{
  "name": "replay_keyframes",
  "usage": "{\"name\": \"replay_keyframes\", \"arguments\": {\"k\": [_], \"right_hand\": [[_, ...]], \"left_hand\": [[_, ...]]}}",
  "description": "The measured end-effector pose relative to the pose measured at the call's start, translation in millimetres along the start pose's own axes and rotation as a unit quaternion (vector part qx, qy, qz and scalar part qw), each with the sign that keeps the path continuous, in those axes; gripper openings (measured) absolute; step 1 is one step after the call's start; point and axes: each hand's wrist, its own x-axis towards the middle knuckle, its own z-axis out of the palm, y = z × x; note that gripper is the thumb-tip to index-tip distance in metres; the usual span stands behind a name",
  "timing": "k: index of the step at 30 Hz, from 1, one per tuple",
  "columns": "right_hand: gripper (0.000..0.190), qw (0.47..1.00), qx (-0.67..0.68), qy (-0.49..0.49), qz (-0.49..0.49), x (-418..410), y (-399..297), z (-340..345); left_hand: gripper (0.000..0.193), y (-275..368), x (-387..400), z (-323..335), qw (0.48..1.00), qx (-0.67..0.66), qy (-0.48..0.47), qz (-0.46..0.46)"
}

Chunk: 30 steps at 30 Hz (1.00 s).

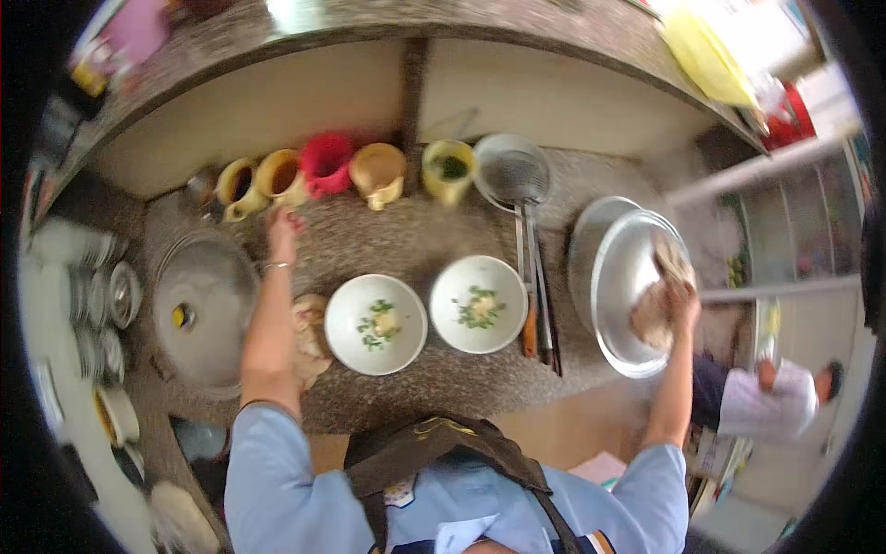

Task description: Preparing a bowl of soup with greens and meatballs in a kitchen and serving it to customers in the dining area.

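Note:
My left hand (284, 227) reaches to the front of a yellow plastic mug (277, 172) that holds something brown. Its fingers are at the mug's handle; blur hides whether they grip it. At the right, my right hand (682, 305) grasps a beige, stringy bundle (668, 256), noodles or cloth, over a round metal basin (616, 298). More of the beige stuff (651, 315) lies in the basin beneath. Between my arms are two white bowls, the left one (339, 346) and the right one (477, 266), each with chopped greens and a pale dab inside.
Other mugs line the back, among them a red one (327, 163). A wire strainer (512, 173) and long-handled utensils (533, 277) lie right of the bowls. A metal sink (201, 346) is left. A crumpled cloth (311, 346) lies under my left arm. Another person (768, 398) is at the right.

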Motion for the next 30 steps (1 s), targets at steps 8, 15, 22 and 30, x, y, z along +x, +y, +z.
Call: {"name": "replay_keyframes", "arguments": {"k": [8,15,22,30], "right_hand": [[0.032,0.992,0.116,-0.024,-0.041,53,38,84],[0.036,0.986,-0.115,-0.056,-0.110,57,22,89],[0.049,0.995,0.047,-0.038,-0.081,18,-33,64],[0.034,0.877,0.410,-0.193,-0.157,-138,-209,67]], "left_hand": [[0.038,66,11,-19,0.951,0.057,0.140,0.270],[0.018,101,15,-32,0.977,0.175,0.102,-0.072],[0.014,98,18,-42,0.981,0.125,0.037,-0.145],[0.016,155,-97,-46,0.980,0.190,0.002,0.052]]}}
